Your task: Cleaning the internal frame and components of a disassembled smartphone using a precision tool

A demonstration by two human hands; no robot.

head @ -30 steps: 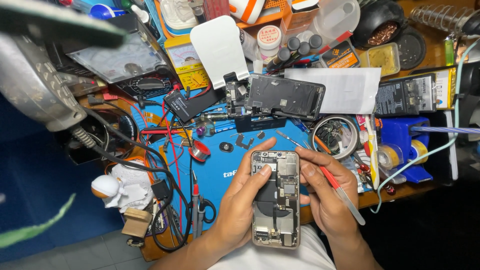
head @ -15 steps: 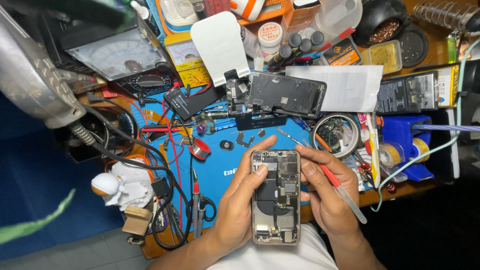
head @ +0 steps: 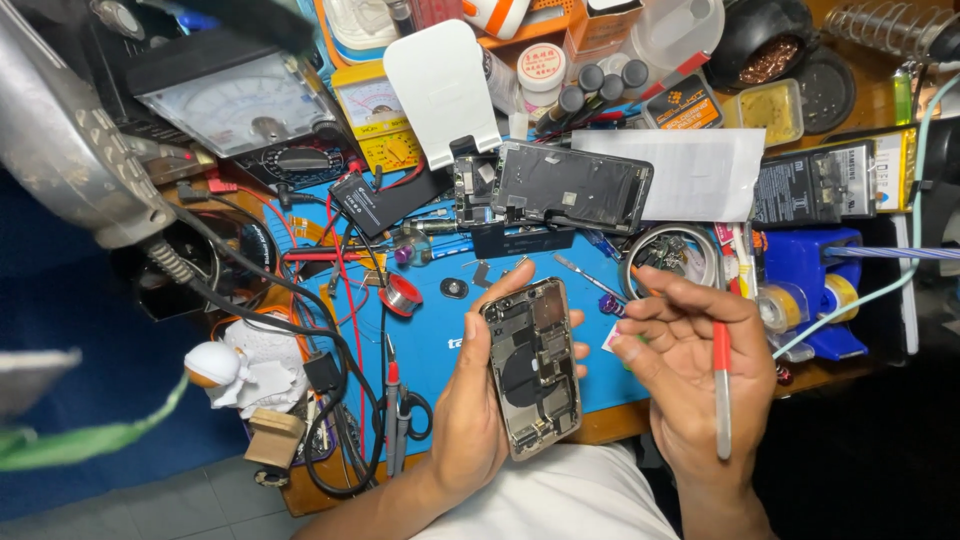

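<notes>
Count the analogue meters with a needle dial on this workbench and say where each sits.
2. A large grey meter lies at the upper left of the bench; a small yellow meter sits just right of it, beside the white stand. Clutter may hide others.

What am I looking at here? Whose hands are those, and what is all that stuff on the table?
The camera sits on a person's head and looks down, so the two hands are that person's own. The left hand holds an opened phone; you can see its insides because the back is off. The right hand holds a thin tool with a red and grey handle, lifted a little to the side of the phone. Under them lies a blue work mat on a crowded bench. Farther back there is another opened phone, a white phone stand, a meter with a dial, red and black wires, and a sheet of white paper.
</notes>
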